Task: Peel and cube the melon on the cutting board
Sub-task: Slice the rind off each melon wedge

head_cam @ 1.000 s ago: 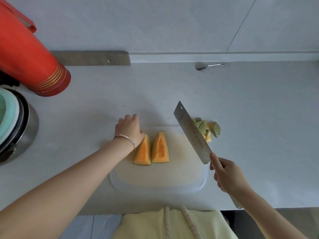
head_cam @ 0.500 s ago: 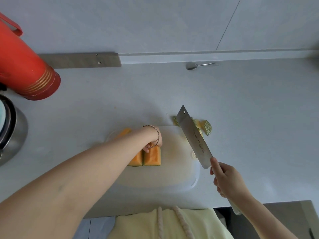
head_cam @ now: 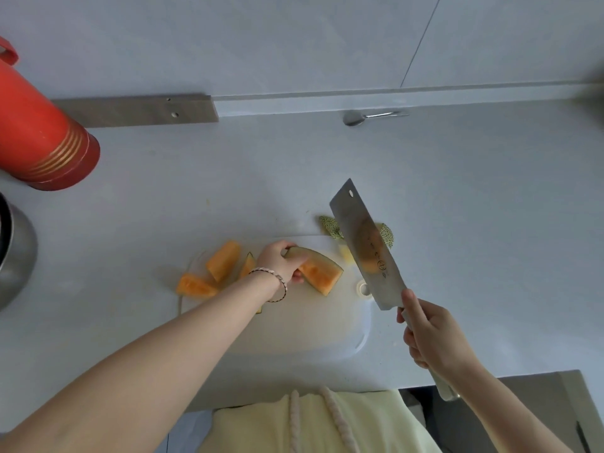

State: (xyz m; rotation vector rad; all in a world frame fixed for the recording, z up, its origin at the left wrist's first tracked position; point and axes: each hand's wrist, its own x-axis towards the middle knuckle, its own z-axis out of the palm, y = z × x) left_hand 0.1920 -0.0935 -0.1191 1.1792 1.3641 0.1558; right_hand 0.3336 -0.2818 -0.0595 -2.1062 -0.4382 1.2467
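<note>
While the grey counter [head_cam: 457, 197] fills most of the frame, a red flask [head_cam: 39, 138] stands at upper left w/ gold rings near its base, contents not visible; a steel pot [head_cam: 13, 253] sits at the left edge, cut off by the frame, inside can't be seen; white cutting board [head_cam: 294, 328] lies at centre; left hand [head_cam: 281, 261] has fingers curled round one end of a melon wedge [head_cam: 318, 271], rind up, flesh toward the viewer, at the board's upper middle; right hand [head_cam: 428, 331] is wrapped tight round the handle of a cleaver [head_cam: 366, 246], blade raised over the board's right edge; three peeled melon pcs [head_cam: 222, 259] lie at the board's upper-left corner, one partly on the counter; rind scraps [head_cam: 328, 225] lie just beyond the board, half hidden by the blade; a spoon [head_cam: 369, 116] lies at the back, top centre.
</note>
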